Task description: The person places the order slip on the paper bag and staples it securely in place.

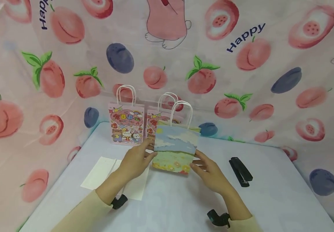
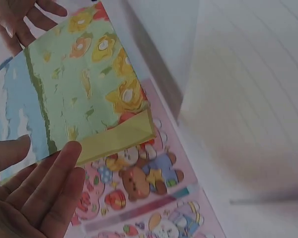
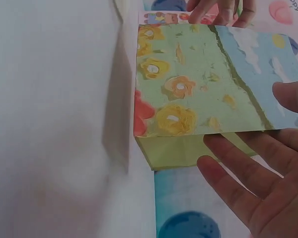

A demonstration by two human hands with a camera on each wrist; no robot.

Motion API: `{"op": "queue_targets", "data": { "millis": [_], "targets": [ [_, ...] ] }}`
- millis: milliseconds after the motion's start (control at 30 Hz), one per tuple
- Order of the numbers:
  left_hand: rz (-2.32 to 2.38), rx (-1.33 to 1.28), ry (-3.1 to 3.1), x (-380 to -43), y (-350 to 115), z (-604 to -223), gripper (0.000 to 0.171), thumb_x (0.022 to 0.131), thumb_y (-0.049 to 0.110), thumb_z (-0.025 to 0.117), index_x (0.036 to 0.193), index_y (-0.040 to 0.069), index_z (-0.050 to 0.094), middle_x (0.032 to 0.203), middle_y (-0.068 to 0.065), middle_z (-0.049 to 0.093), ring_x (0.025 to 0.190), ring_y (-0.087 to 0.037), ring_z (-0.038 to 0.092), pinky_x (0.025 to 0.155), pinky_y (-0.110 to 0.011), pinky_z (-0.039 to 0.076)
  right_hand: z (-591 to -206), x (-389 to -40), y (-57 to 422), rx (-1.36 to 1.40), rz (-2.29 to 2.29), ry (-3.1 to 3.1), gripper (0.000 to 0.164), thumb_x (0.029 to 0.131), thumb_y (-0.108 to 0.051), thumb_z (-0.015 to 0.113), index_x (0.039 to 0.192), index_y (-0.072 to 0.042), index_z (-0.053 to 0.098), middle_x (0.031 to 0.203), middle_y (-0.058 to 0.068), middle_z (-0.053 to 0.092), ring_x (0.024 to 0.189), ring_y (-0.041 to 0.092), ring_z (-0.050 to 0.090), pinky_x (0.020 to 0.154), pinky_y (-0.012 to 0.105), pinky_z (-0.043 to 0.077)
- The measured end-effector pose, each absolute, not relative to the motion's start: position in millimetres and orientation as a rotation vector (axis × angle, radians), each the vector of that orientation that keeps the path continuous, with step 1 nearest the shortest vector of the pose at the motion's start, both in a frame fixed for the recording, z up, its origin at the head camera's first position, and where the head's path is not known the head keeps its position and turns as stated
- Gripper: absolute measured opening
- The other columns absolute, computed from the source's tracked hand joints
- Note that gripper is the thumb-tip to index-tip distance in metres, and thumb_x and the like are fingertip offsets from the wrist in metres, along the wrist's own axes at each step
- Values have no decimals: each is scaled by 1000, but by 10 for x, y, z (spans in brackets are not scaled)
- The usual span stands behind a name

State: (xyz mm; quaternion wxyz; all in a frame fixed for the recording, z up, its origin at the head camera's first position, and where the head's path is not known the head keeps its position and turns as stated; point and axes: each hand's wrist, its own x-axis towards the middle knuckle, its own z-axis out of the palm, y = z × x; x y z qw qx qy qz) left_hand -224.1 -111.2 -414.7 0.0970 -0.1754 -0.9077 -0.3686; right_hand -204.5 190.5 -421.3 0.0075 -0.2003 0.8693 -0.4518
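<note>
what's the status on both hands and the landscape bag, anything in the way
Left hand and right hand gripping opposite sides of landscape bag. Handles up. Pink bag partly hidden behind; stapler off to the right.

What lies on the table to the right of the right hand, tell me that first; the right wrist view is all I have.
Observer: A black stapler lies on the table there, to the right of the right hand.
Operator: Now describe the top of the flowered bag; my picture cuts it off.
Observer: White handles stand up from its top edge.
Operator: Tell me what stands at the back of the table, and how many.
Observer: Two pink bags with white handles of their own; the flowered bag partly hides one of them.
</note>
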Motion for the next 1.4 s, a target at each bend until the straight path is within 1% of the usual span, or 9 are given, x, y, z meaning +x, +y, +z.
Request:
{"op": "queue_targets", "data": {
  "millis": [333, 467, 633, 733, 933, 1000, 1167, 1267, 1400],
  "targets": [
    [-1063, -726, -2732, -2237, -814, -4286, 37, 103, 25, 66, 136, 15, 54, 118, -6, 76, 93, -14, 78, 76, -31, 63, -4378, -1866, 2221, -465, -1391, 2744, 50, 103, -29, 65, 150, -24, 49, 143, 5, 62, 124, 27, 66, 97, 36, 56],
    [-1058, -730, -2725, -2251, -798, -4308, 35, 103, 27, 67, 134, 17, 54, 117, -4, 77, 92, -13, 78, 77, -32, 62, -4396, -1891, 2262, -474, -1388, 2743, 47, 103, -28, 66, 147, -23, 51, 141, 5, 63, 124, 29, 66, 96, 31, 56],
    [-1094, -677, -2715, -2287, -831, -4281, 39, 102, 28, 68, 137, 18, 55, 119, -2, 76, 96, -14, 77, 82, -37, 62, -4341, -1996, 2313, -473, -1404, 2766, 50, 103, -29, 66, 148, -15, 48, 141, 10, 61, 126, 33, 64, 95, 28, 56],
    [-1139, -654, -2680, -2348, -843, -4235, 42, 102, 30, 68, 139, 16, 55, 123, -3, 73, 102, -17, 75, 86, -38, 62, -4218, -2072, 2331, -416, -1434, 2788, 59, 103, -31, 66, 153, -11, 42, 145, 14, 56, 131, 36, 59, 96, 23, 53],
    [-1365, -669, -2560, -2512, -839, -4081, 54, 101, 33, 69, 147, 13, 49, 139, -11, 62, 127, -30, 62, 100, -47, 57, -3977, -2250, 2303, -407, -1561, 2754, 68, 103, -30, 66, 160, -14, 33, 155, 14, 45, 139, 34, 49, 97, 9, 44],
    [-1494, -692, -2516, -2575, -829, -4042, 58, 101, 32, 69, 151, 11, 46, 144, -10, 58, 133, -33, 58, 106, -49, 54, -3941, -2309, 2278, -419, -1598, 2724, 67, 103, -30, 66, 160, -16, 34, 155, 12, 45, 139, 32, 48, 97, 10, 44],
    [-1723, -717, -2481, -2677, -793, -3967, 65, 101, 34, 69, 156, 13, 42, 152, -4, 54, 141, -30, 53, 113, -48, 49, -3928, -2401, 2228, -423, -1667, 2658, 63, 104, -31, 65, 159, -19, 37, 144, 11, 55, 126, 25, 58, 96, 19, 51],
    [-1770, -709, -2479, -2694, -783, -3958, 58, 101, 33, 69, 152, 15, 49, 147, -4, 59, 137, -26, 57, 110, -44, 51, -3937, -2419, 2220, -421, -1722, 2625, 56, 104, -30, 64, 154, -16, 44, 138, 9, 60, 116, 19, 65, 94, 23, 54],
    [-1782, -684, -2455, -2699, -784, -3974, 40, 103, 28, 66, 140, 15, 61, 134, -5, 67, 124, -22, 65, 102, -39, 56, -3941, -2440, 2218, -446, -1772, 2610, 41, 105, -28, 63, 142, -11, 56, 127, -1, 67, 109, 10, 67, 93, 22, 55]
  ]
}}
